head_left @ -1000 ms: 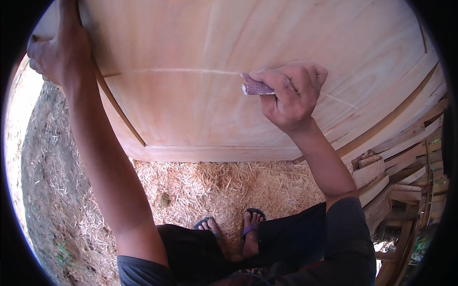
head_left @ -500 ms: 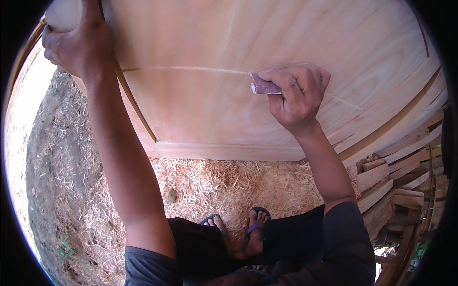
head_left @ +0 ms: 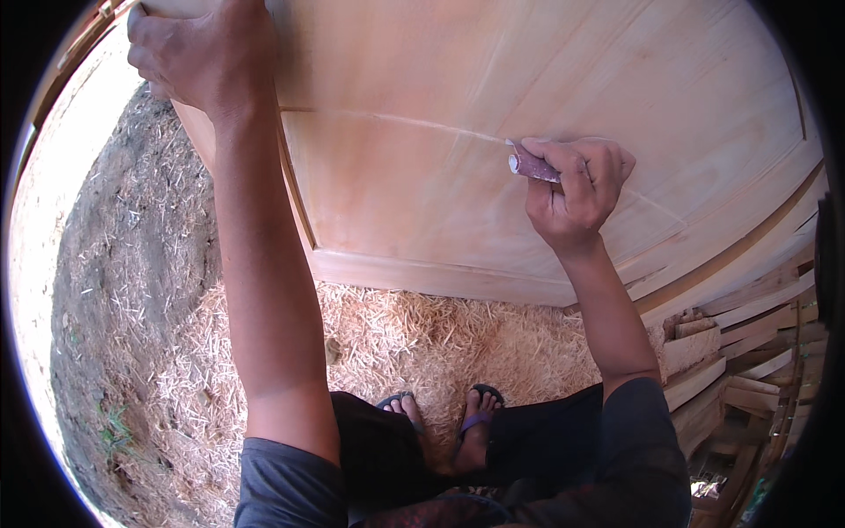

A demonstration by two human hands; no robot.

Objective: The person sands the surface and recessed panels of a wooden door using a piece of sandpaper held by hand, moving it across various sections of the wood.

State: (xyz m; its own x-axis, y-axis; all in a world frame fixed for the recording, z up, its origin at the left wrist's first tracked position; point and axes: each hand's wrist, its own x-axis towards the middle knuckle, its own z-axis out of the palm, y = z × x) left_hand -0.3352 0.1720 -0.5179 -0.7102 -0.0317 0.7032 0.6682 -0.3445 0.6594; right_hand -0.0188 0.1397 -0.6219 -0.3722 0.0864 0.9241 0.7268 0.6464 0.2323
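1. Folded scrap of reddish-brown sandpaper (head_left: 533,165), pinched in the right hand (head_left: 576,189) and pressed flat against the wooden panel (head_left: 493,97), right on a pale line that runs across the face of the wood.
2. Right grip: thumb and curled fingers closed tight over the sandpaper, only its left end poking out past the fingertips.
3. Left hand (head_left: 201,55) up at the top left, grip wrapped over the panel's edge, arm stretched straight up to it.
4. Panel itself: light, pinkish bare wood with soft grain, big and smooth, tilted toward the camera. Raised frame strip down the left side and along the bottom edge, slightly darker groove where it meets the flat field.
5. No worktop here, just the ground (head_left: 132,290): dry dirt on the left, thick layer of straw-coloured wood shavings (head_left: 422,343) under the panel's bottom edge.
6. Outdoors by the look of the harsh sunlight on the far left.
7. Stack of pale wooden planks (head_left: 748,343) piled up on the right, close beside the panel.
8. Down below: two feet in dark flip-flops (head_left: 444,414) standing in the shavings, dark trousers, grey sleeves.
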